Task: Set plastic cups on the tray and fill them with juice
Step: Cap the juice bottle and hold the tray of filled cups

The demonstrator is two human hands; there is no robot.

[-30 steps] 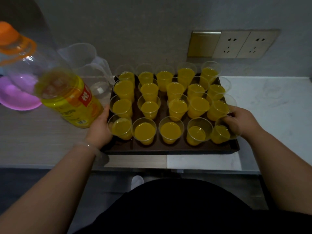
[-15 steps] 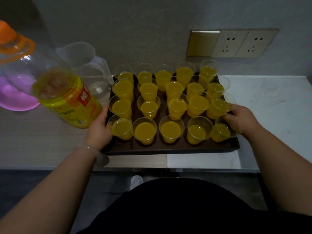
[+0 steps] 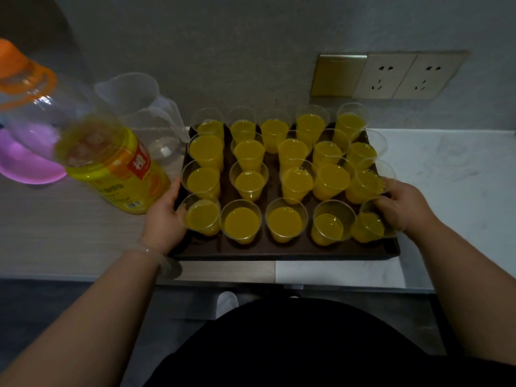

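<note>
Head view. Dark tray (image 3: 279, 252) sits on the counter (image 3: 69, 233) near its front edge, long axis left-right along that edge. 20 plastic cups (image 3: 242, 222) stand on it in 4 rows of 5, upright, mouths up, all holding juice. Left hand (image 3: 164, 219) grips the tray's left edge. Right hand (image 3: 405, 208) curls round its right edge by the front-right cup. Juice bottle (image 3: 111, 166) sits just left of the tray, with a clear jug (image 3: 145, 115) behind it.

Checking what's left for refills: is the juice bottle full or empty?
Partly full: the juice bottle is clear up top; liquid fills only its labelled lower part.
</note>
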